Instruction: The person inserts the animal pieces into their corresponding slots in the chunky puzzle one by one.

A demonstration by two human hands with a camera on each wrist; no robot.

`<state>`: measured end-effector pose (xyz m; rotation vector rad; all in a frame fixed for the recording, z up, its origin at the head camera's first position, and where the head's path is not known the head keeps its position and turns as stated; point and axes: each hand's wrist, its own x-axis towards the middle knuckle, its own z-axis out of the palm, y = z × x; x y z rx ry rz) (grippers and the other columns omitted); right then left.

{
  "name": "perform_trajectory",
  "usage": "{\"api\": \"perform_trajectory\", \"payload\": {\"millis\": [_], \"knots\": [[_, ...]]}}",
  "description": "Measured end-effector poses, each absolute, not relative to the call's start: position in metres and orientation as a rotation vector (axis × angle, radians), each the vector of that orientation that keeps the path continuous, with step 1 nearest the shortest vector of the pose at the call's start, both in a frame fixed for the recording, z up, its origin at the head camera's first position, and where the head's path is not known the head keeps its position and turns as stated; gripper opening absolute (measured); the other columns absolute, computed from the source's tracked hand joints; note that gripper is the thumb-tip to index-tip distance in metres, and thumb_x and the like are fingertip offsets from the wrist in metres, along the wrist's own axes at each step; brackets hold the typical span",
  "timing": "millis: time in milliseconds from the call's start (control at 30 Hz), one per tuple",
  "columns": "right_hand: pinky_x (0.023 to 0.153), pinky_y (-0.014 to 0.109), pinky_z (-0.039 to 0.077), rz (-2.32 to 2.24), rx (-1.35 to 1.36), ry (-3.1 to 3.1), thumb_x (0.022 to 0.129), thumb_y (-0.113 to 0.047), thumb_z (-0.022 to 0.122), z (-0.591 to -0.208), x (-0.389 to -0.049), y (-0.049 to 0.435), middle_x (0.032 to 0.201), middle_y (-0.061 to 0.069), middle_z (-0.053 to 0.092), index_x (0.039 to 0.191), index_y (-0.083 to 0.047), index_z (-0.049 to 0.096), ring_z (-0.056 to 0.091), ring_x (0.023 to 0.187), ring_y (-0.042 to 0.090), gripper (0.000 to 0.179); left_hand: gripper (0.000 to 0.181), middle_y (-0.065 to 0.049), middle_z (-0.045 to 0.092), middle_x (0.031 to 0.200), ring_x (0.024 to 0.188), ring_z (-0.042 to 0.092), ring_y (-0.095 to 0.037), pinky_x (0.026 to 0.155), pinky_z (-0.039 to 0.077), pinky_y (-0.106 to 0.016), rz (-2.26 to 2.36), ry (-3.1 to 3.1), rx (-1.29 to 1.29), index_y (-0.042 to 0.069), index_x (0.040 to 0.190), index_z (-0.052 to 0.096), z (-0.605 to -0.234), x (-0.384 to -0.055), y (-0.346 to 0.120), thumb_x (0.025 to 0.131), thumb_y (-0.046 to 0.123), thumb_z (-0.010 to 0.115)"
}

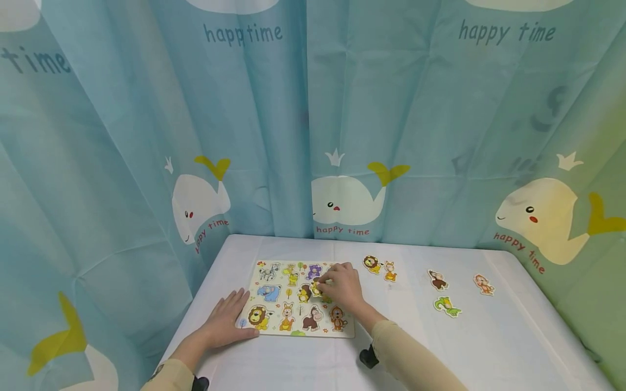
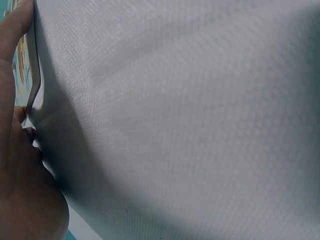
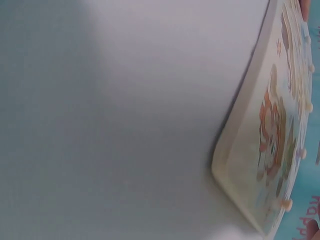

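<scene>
A pale puzzle board [image 1: 266, 332] with printed animals lies on the white table. My right hand [image 1: 344, 285] is over its right part, pinching a small yellow-and-brown animal puzzle piece [image 1: 315, 288] by the fingertips. This piece overlaps the board's hedgehog picture [image 1: 304, 294] in the head view. My left hand [image 1: 226, 320] rests at the board's left edge with fingers spread and thumb along the near-left corner. In the left wrist view, that hand [image 2: 25, 175] shows beside the board's edge. Pegs [image 3: 286, 204] stand up from the board in the right wrist view.
Right of the board lie loose pieces: a lion [image 1: 373, 264], a kangaroo [image 1: 389, 271], a gorilla [image 1: 438, 279], a green crocodile-like animal [image 1: 447, 307] and a monkey [image 1: 483, 284]. A blue whale-print curtain [image 1: 279, 136] hangs behind the table [image 1: 406, 347].
</scene>
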<state>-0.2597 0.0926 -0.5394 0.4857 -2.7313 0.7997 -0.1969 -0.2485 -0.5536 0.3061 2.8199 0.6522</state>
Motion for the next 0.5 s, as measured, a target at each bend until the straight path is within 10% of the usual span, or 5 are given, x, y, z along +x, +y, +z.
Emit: {"api": "perform_trajectory", "payload": {"millis": [500], "knots": [[0.090,0.041,0.044,0.753,0.442,-2.803,0.085,-0.036,0.084,-0.546,-0.257,0.065,0.097,-0.007,0.065,0.081,-0.025,0.080,0.051,0.105,0.020,0.011,0.117,-0.020,0.021,0.167,0.155,0.012,-0.042,0.124,0.006,-0.061,0.661,2.817,0.308,0.003,0.161,0.027,-0.550,-0.195,-0.248,0.077,0.068,0.076]]}}
